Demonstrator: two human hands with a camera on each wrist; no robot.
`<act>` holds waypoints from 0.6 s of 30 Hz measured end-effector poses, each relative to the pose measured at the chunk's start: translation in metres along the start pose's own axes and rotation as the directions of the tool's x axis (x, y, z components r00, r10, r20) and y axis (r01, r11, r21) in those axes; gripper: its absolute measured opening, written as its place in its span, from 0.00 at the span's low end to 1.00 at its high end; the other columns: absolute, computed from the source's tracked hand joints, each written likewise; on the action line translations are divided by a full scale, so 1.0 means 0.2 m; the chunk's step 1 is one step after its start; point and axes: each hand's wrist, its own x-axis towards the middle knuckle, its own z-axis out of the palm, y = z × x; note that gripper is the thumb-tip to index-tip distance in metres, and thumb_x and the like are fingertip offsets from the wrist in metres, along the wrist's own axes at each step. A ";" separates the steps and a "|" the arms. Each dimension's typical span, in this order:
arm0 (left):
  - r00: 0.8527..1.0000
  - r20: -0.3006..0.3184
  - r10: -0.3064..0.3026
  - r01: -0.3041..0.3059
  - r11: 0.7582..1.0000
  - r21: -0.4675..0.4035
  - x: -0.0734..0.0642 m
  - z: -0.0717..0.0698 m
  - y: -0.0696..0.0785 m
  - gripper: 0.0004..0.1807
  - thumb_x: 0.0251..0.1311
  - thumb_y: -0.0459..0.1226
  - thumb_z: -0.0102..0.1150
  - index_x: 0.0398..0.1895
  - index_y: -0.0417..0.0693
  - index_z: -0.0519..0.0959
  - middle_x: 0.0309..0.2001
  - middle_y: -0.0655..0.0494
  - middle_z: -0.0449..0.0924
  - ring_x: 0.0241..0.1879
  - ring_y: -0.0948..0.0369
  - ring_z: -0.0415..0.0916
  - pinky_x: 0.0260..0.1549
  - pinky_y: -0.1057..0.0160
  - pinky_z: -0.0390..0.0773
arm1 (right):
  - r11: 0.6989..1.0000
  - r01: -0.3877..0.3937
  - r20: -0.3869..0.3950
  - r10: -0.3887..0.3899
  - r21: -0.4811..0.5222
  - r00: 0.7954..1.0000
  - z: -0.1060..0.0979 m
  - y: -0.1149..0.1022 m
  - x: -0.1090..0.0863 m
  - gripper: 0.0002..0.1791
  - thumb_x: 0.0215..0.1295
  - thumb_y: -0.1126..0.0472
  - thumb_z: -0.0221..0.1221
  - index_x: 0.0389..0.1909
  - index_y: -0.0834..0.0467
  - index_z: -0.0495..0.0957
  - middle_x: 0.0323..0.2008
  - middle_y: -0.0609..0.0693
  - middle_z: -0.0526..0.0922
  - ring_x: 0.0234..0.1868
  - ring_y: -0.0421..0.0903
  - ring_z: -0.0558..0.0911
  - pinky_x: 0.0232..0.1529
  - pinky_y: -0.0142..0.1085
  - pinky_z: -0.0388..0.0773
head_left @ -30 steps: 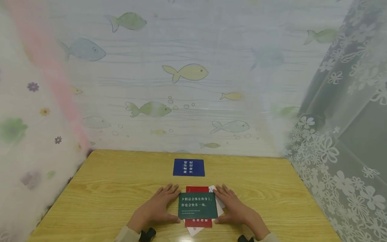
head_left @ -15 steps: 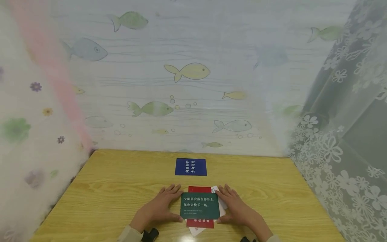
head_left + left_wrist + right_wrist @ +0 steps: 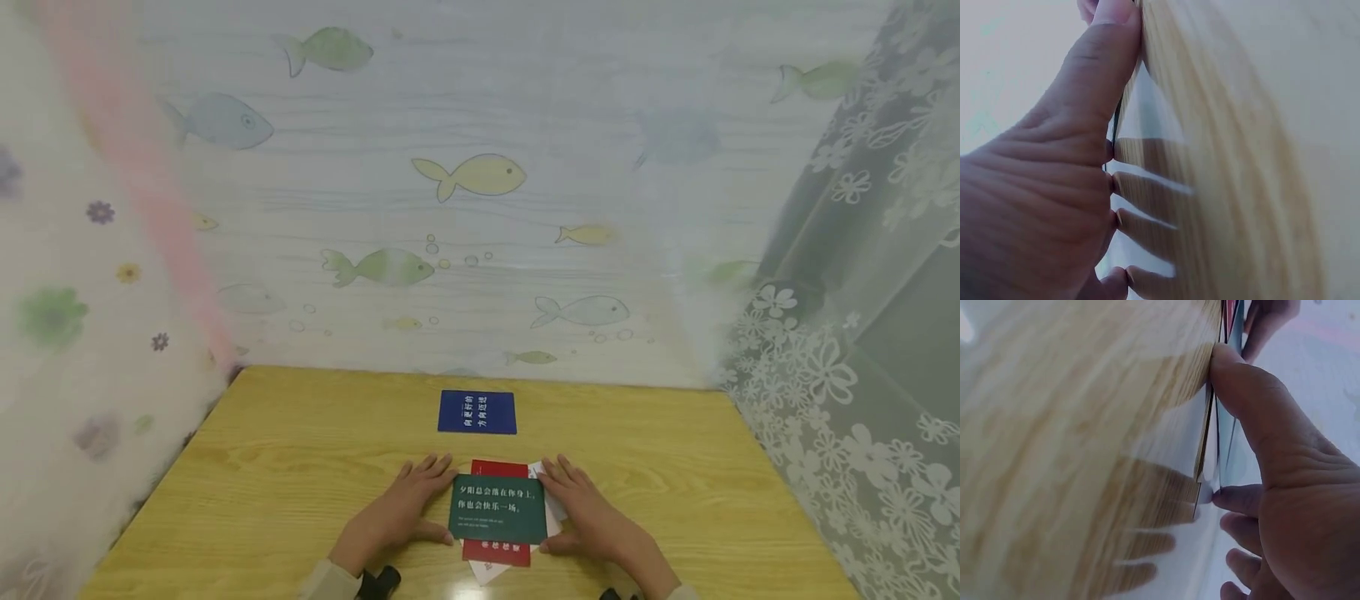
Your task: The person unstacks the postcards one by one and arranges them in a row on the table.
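A green card [image 3: 498,509] with white writing lies on top of a loose stack in the head view. Under it a red card [image 3: 497,552] sticks out above and below, and a white card [image 3: 489,572] shows at an angle. My left hand [image 3: 396,515] lies at the stack's left side, fingers extended and thumb apart, near the green card's edge. On the right side my right hand [image 3: 592,515] is spread the same way, fingertips and thumb over the white card's edge. In the right wrist view the thumb [image 3: 1254,403] touches the stacked cards' edges.
A blue card [image 3: 477,412] with white writing lies farther back on the wooden table [image 3: 315,417]. Behind it hangs a fish-printed cloth [image 3: 465,217]. A lace flower curtain [image 3: 832,375] borders the right side, and a flowered cloth [image 3: 82,350] the left.
The whole head view has shifted slightly, with the scene drifting right in it. Both hands and the cards keep almost the same places relative to each other.
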 end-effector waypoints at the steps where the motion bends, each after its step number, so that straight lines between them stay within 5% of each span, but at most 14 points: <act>1: 1.000 -0.002 -0.005 0.005 1.000 0.006 0.00 0.00 0.00 0.53 0.50 0.59 0.73 0.77 0.46 0.65 0.79 0.45 0.56 0.79 0.40 0.49 0.76 0.34 0.47 | 1.000 0.003 -0.003 -0.003 -0.003 1.000 0.00 0.00 0.00 0.53 0.48 0.50 0.79 0.71 0.69 0.67 0.76 0.65 0.62 0.78 0.69 0.54 0.76 0.65 0.52; 18: 0.999 -0.034 0.012 -0.012 1.000 0.004 -0.02 0.01 -0.02 0.55 0.51 0.60 0.71 0.79 0.47 0.61 0.80 0.48 0.56 0.80 0.43 0.48 0.77 0.37 0.46 | 1.000 0.023 0.001 -0.023 -0.002 1.000 -0.01 0.00 -0.02 0.58 0.47 0.47 0.79 0.73 0.71 0.62 0.77 0.66 0.58 0.79 0.68 0.52 0.75 0.65 0.54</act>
